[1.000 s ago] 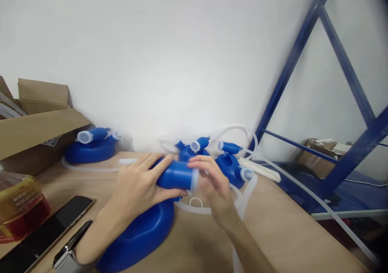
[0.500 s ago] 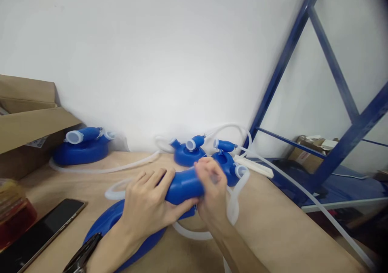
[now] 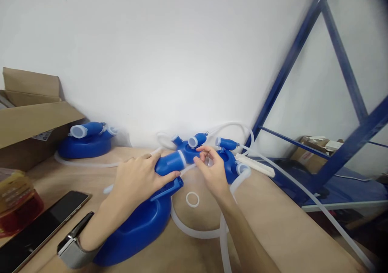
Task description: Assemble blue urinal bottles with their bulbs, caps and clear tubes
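Observation:
My left hand (image 3: 141, 178) is wrapped round the angled neck of a blue plastic urinal bottle (image 3: 136, 232) that lies on the table. A whitish rim (image 3: 182, 159) shows at the open end of the neck. Just right of that mouth is my right hand (image 3: 214, 172), fingers curled in, with a small translucent piece (image 3: 209, 162) partly hidden in them; its exact kind I cannot make out. A thin white ring (image 3: 192, 199) lies on the table below the two hands. White flexible tubing (image 3: 197, 234) curves round to the right of the bottle.
Similar blue bottles stand by the wall, one at left (image 3: 85, 145) and two behind my hands, with tubing running off right. A cardboard box (image 3: 39, 119), a phone (image 3: 45, 228) and a red-filled container (image 3: 21, 208) are at left. A blue metal frame (image 3: 285, 71) rises at right.
My right hand has come off the bottle's neck and moved slightly up, uncovering the mouth's pale rim. The neck has swung upward and the white ring on the table is in sight.

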`<move>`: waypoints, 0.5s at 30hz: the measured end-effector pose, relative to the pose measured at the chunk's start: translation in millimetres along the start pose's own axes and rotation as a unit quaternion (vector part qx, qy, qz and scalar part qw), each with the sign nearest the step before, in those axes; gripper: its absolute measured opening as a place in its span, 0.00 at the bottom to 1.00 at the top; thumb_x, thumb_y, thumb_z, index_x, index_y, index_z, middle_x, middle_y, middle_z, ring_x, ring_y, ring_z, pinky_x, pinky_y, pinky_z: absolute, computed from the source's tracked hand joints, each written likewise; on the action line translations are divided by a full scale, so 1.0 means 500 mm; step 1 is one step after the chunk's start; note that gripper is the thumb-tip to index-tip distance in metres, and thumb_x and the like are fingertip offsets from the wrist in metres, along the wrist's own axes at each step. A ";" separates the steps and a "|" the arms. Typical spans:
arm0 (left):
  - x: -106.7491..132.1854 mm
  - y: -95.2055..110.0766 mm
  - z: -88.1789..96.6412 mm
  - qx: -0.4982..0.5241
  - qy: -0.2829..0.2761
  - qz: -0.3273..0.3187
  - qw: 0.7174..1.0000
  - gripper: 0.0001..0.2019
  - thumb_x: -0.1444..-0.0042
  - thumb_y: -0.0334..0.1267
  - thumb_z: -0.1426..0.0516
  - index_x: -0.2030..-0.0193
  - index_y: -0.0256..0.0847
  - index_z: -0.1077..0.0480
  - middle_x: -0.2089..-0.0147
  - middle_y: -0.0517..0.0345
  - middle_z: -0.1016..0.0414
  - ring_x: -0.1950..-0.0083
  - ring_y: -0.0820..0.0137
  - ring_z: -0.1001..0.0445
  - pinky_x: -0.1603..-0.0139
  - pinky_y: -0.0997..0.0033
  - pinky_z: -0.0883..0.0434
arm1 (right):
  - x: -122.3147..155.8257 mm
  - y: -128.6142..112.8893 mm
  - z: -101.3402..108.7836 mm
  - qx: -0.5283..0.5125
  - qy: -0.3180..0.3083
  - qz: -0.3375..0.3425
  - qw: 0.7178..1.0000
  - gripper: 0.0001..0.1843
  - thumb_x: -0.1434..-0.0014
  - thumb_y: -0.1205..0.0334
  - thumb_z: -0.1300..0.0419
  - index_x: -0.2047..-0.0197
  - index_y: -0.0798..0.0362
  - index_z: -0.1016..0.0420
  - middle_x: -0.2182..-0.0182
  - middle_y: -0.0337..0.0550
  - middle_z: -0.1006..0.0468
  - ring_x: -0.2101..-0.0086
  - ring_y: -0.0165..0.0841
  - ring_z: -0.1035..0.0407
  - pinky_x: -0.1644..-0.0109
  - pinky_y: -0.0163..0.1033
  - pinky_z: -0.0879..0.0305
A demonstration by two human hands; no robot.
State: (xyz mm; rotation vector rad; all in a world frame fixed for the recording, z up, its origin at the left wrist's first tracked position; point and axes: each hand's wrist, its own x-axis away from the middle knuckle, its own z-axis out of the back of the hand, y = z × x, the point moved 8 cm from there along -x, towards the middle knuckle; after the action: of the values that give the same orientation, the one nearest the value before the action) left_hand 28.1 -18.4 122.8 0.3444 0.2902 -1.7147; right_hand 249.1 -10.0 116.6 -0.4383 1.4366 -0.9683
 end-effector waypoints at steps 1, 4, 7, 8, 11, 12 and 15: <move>-0.003 -0.008 -0.004 -0.006 -0.007 0.002 1.000 0.35 0.44 0.75 0.46 0.53 0.43 0.23 0.60 0.42 0.15 0.58 0.40 0.17 0.65 0.58 0.32 | -0.007 0.009 0.015 0.016 0.002 -0.004 1.000 0.10 0.43 0.59 0.38 0.58 0.50 0.25 0.72 0.34 0.35 0.69 0.32 0.36 0.59 0.39 0.34; -0.015 -0.040 -0.002 -0.009 -0.002 0.010 1.000 0.35 0.44 0.76 0.46 0.56 0.43 0.23 0.59 0.43 0.15 0.57 0.42 0.18 0.64 0.58 0.33 | -0.022 0.069 0.050 0.118 -0.049 -0.052 0.990 0.15 0.38 0.54 0.41 0.50 0.50 0.27 0.70 0.36 0.32 0.67 0.35 0.33 0.57 0.41 0.33; -0.026 -0.064 0.010 0.002 0.023 0.013 1.000 0.37 0.44 0.76 0.48 0.51 0.43 0.23 0.60 0.46 0.15 0.55 0.42 0.18 0.65 0.59 0.33 | -0.006 0.143 0.042 0.218 -0.157 -0.101 0.958 0.17 0.40 0.50 0.36 0.51 0.49 0.23 0.66 0.42 0.24 0.62 0.40 0.28 0.54 0.46 0.31; -0.028 -0.063 0.010 0.006 0.024 0.003 1.000 0.37 0.43 0.76 0.48 0.51 0.43 0.23 0.59 0.46 0.15 0.55 0.42 0.18 0.64 0.58 0.32 | 0.002 0.158 0.035 0.232 -0.173 -0.107 0.951 0.17 0.44 0.51 0.32 0.53 0.49 0.21 0.62 0.45 0.22 0.58 0.44 0.26 0.51 0.49 0.31; -0.028 -0.038 0.003 0.017 0.009 -0.055 0.998 0.35 0.43 0.73 0.44 0.49 0.41 0.23 0.54 0.45 0.15 0.52 0.43 0.18 0.55 0.54 0.29 | 0.020 0.151 0.006 0.242 -0.186 -0.095 0.948 0.22 0.47 0.54 0.28 0.48 0.46 0.20 0.47 0.50 0.23 0.42 0.51 0.32 0.39 0.55 0.37; -0.027 -0.029 -0.001 0.025 0.006 -0.072 0.997 0.35 0.43 0.72 0.43 0.48 0.40 0.23 0.52 0.44 0.16 0.51 0.43 0.19 0.51 0.52 0.29 | 0.024 0.133 -0.008 0.227 -0.195 -0.081 0.951 0.22 0.42 0.53 0.30 0.45 0.45 0.22 0.43 0.50 0.24 0.39 0.49 0.34 0.36 0.54 0.38; -0.022 -0.011 -0.010 0.065 0.007 -0.097 0.993 0.36 0.42 0.70 0.41 0.44 0.37 0.25 0.50 0.43 0.17 0.49 0.45 0.19 0.47 0.52 0.30 | 0.038 0.045 -0.057 0.131 -0.258 0.002 0.957 0.16 0.32 0.50 0.38 0.44 0.45 0.24 0.45 0.46 0.22 0.44 0.42 0.29 0.38 0.49 0.35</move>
State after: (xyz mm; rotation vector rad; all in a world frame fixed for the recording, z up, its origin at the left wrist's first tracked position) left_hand 24.9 -5.4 122.4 0.4356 0.2289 -1.9285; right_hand 226.0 -3.5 83.3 -0.4493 0.8247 -0.9399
